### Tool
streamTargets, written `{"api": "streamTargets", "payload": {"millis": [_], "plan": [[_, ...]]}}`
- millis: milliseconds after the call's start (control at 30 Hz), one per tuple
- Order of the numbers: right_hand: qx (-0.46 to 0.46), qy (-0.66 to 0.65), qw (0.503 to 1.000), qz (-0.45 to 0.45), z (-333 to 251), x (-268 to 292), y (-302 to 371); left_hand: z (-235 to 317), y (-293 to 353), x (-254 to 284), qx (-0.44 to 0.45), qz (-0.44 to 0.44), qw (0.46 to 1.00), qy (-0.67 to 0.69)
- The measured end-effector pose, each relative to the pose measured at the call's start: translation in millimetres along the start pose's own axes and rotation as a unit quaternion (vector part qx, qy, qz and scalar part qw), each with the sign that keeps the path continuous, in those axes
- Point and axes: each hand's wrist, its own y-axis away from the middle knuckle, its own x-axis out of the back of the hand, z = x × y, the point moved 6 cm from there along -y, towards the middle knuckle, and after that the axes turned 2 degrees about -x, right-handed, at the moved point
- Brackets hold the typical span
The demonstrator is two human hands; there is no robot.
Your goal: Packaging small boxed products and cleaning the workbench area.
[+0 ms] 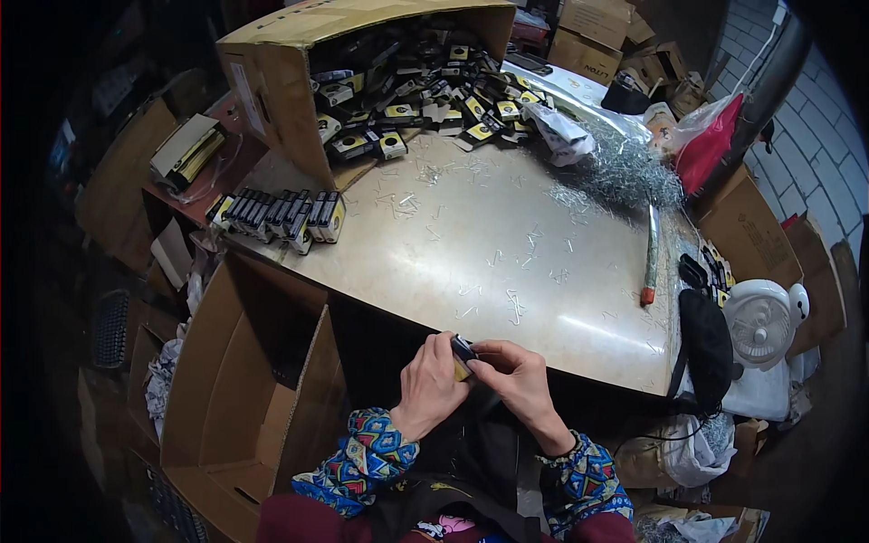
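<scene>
While the left hand (pixel 430 385) and right hand (pixel 518 380) grip a small box (pixel 463 349) just off the near edge of the table (pixel 416 253), the step seems to be close fingerwork, the next move calling for a light, steady pinch.

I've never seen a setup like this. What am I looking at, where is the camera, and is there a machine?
There's no robot here, just a person's two bare hands. The single picture comes from a wide fisheye camera worn on the head, looking down, so straight edges bend near its rim. The left hand and right hand hold a small dark-and-yellow box between them, partly hidden by fingers. On the worktable, many similar boxes spill from a large carton; others stand in a row at the left. Thin metal pieces lie scattered about, with a tangled heap of them at the right.
</scene>
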Motion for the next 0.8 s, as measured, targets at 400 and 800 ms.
{"api": "streamTargets", "payload": {"millis": [400,800], "plan": [[0.201,0.155,0.959,0.130,-33.0,-8.8,15.9,2.4,2.7,3.1,-0.029,0.043,0.998,0.045],[0.373,0.325,0.858,0.133,-40.7,9.1,27.9,17.9,-2.9,0.7,-0.057,-0.013,0.992,0.107]]}}
